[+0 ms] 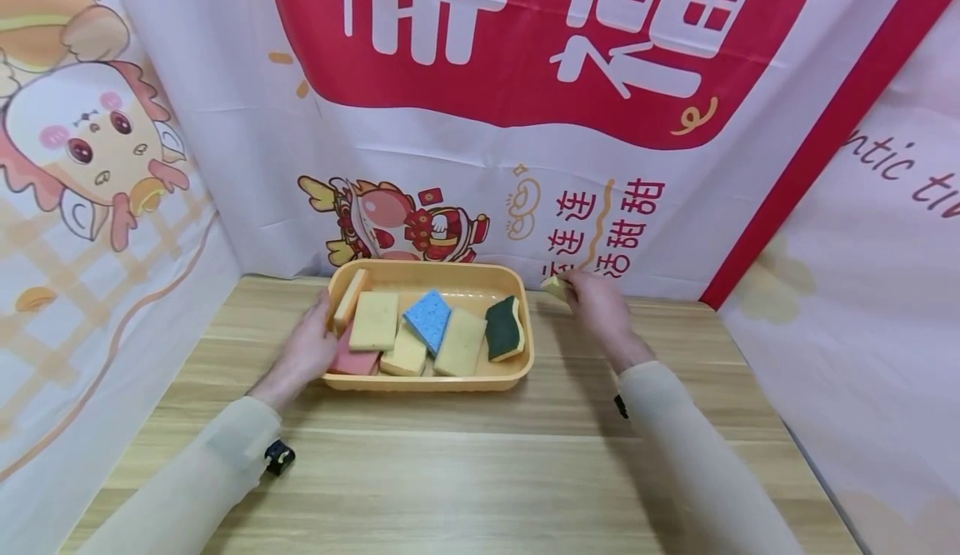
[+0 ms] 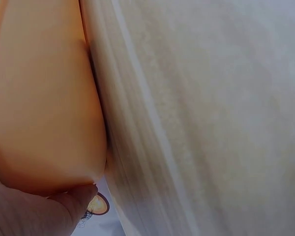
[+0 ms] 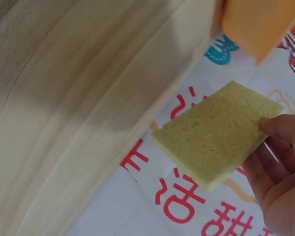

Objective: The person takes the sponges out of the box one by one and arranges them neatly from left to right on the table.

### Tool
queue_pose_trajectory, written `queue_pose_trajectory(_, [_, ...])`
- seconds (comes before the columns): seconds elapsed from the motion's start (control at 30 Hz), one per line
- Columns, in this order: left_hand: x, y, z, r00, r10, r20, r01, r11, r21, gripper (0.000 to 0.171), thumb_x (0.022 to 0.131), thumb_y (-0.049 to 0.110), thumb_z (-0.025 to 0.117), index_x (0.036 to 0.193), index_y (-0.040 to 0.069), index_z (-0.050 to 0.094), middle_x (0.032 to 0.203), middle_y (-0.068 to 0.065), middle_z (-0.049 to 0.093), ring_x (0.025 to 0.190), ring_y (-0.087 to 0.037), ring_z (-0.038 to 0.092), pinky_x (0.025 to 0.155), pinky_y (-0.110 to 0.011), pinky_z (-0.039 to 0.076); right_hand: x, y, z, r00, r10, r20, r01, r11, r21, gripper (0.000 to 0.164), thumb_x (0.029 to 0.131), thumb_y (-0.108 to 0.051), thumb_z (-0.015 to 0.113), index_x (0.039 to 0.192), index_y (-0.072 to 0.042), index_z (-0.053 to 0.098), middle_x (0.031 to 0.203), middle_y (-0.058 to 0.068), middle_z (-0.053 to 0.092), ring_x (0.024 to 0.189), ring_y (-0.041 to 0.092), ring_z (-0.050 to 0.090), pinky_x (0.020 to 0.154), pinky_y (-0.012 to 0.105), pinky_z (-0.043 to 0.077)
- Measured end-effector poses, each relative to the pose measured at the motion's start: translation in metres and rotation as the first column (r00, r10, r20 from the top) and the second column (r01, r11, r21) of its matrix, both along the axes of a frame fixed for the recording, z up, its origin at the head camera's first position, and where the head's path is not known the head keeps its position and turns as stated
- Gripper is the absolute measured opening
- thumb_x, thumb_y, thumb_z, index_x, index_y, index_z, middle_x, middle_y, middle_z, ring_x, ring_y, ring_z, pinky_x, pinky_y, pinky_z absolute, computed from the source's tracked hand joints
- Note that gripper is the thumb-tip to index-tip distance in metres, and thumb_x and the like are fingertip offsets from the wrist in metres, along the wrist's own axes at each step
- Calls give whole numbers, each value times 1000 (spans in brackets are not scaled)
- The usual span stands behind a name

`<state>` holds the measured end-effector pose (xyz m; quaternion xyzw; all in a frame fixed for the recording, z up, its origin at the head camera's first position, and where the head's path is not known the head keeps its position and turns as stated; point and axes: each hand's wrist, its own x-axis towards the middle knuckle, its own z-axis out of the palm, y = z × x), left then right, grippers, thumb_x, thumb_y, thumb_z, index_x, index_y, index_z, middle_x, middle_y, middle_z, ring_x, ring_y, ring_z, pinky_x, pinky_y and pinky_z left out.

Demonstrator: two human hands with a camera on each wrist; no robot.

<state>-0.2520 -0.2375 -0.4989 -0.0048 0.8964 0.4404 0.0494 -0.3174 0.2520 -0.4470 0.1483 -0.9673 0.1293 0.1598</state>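
Right hand [image 1: 600, 305]: I see it pinch a yellow sponge [image 3: 216, 135]
Left hand [image 1: 306, 342]: it grips one end of the orange tray [image 1: 427, 383]

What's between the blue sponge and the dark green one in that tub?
A pale yellow sponge lies between the blue sponge and the dark green one, as the head view shows.

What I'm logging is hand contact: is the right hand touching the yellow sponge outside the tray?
Touching. The right wrist view shows the right hand pinching the yellow sponge near one edge, its thumb on the broad face.
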Motion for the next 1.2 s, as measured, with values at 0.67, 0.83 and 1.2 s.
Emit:
queue_pose_trajectory(0.67, [1,1,2,1000,1,-3,-1,999,-34,96,104,-11,42,185,-1,-9,193,-36,-4,181,-60,8,150,-72,7,-33,-14,-41,987,71,143,-78,996,41,36,115,-5,58,141,-11,83,136,12,88,124,36,83,108,57,70])
queue_pose_trajectory(0.83, [1,1,2,1000,2,0,-2,999,-39,95,104,-10,42,185,-1,-9,193,-37,-3,180,-60,8,150,-72,8,-35,-12,-46,981,98,168,-99,995,-4,27,109,0,69,126,-10,88,121,9,89,113,31,82,102,54,71])
queue_pose_trajectory(1.2, [1,0,1,1000,-12,-12,11,999,-32,97,104,-11,43,184,0,-11,193,-37,-5,180,-61,6,149,-74,6,-33,-9,-50,955,194,223,-192,981,-30,24,106,6,75,119,-5,90,116,13,87,110,30,81,106,52,71])
